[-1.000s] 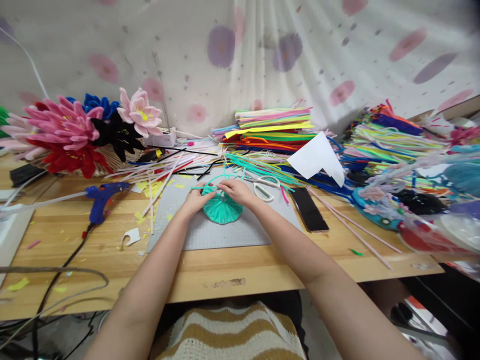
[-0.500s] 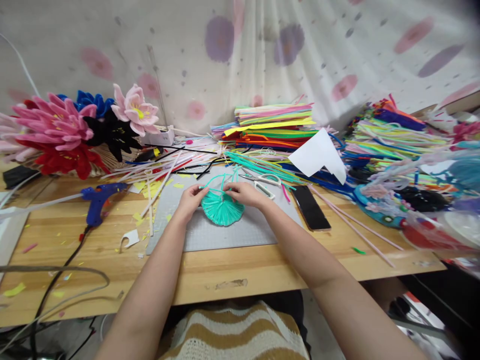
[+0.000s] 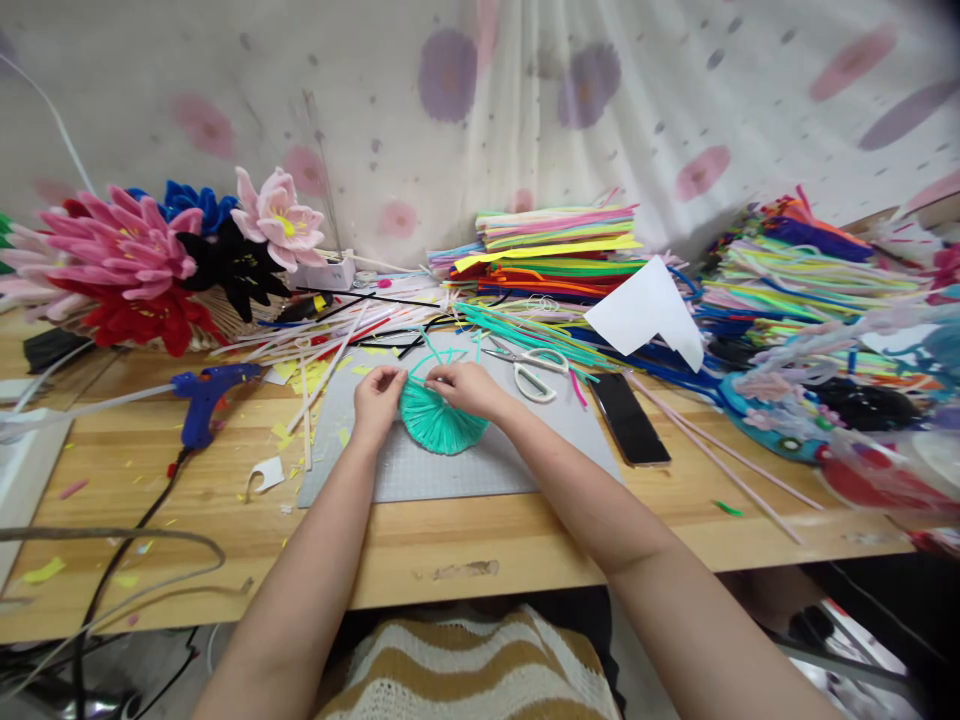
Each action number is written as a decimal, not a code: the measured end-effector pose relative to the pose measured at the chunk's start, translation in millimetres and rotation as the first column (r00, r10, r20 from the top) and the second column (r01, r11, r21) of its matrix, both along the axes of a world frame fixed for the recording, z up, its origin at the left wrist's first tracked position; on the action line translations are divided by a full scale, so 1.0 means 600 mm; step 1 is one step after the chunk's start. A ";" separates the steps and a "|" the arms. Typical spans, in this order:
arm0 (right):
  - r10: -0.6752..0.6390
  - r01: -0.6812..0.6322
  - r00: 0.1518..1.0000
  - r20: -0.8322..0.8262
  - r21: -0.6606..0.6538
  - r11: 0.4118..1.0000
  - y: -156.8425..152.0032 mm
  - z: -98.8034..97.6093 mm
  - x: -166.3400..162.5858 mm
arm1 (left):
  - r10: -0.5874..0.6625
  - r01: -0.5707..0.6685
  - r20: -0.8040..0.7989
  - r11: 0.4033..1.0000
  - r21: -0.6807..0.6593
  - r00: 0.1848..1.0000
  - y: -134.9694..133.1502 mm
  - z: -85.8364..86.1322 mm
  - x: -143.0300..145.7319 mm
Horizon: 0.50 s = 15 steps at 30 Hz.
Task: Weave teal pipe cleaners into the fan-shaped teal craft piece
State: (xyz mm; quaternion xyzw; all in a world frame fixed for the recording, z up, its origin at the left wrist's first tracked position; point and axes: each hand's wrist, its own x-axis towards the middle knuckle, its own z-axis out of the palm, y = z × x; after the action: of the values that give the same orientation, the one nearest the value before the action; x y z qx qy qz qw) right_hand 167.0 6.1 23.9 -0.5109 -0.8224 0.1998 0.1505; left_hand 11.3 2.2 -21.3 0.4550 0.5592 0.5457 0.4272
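A round, fan-like piece made of teal pipe cleaners (image 3: 445,425) rests on the grey cutting mat (image 3: 517,470). At its upper left edge my left hand (image 3: 379,400) is closed in a pinch. My right hand (image 3: 461,388) reaches over the top of the piece, its fingers pinching a teal strand close to the left fingertips. Loose teal ends stick up beyond the fingers. Just right of the hands lie scissors with white handles (image 3: 534,385). A bundle of teal pipe cleaners (image 3: 536,335) is spread behind them.
A blue glue gun (image 3: 202,400) with its cord and pipe-cleaner flowers (image 3: 127,250) are on the left. Bundles of coloured pipe cleaners (image 3: 555,240) are stacked at the back. Right of the mat lie a phone (image 3: 630,420) and white paper (image 3: 645,310). Yellow scraps litter the left side.
My right hand has shifted left along the top of the teal piece, closer to my left hand. The whole view has turned slightly left.
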 end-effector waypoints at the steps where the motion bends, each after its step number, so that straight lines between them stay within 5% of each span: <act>1: 0.004 -0.004 1.000 -0.004 0.006 1.000 0.000 -0.001 0.001 | 0.014 -0.014 0.023 1.000 -0.014 1.000 0.000 0.002 0.000; 5: 0.020 -0.020 1.000 -0.015 0.018 1.000 -0.004 0.004 -0.003 | 0.098 -0.090 0.149 0.994 -0.062 0.984 0.000 0.009 0.002; 9: 0.045 -0.056 0.996 -0.072 -0.154 0.986 -0.009 0.009 -0.018 | 0.145 -0.145 0.107 0.989 0.000 0.984 0.001 0.016 -0.001; 12: 0.041 -0.080 0.982 -0.182 -0.214 0.974 -0.006 0.006 -0.031 | 0.059 -0.053 -0.050 0.992 0.118 0.997 0.000 0.017 -0.004; 15: -0.025 -0.002 0.974 -0.226 -0.119 0.993 0.001 0.000 -0.037 | -0.007 0.018 -0.100 0.994 0.112 0.995 0.002 0.013 -0.011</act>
State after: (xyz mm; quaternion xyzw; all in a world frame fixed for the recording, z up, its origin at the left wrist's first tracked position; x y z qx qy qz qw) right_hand 144.7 6.8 23.8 -0.4974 -0.7836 0.3044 0.2143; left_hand 5.0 3.4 -13.4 0.5085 0.5452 0.5505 0.3758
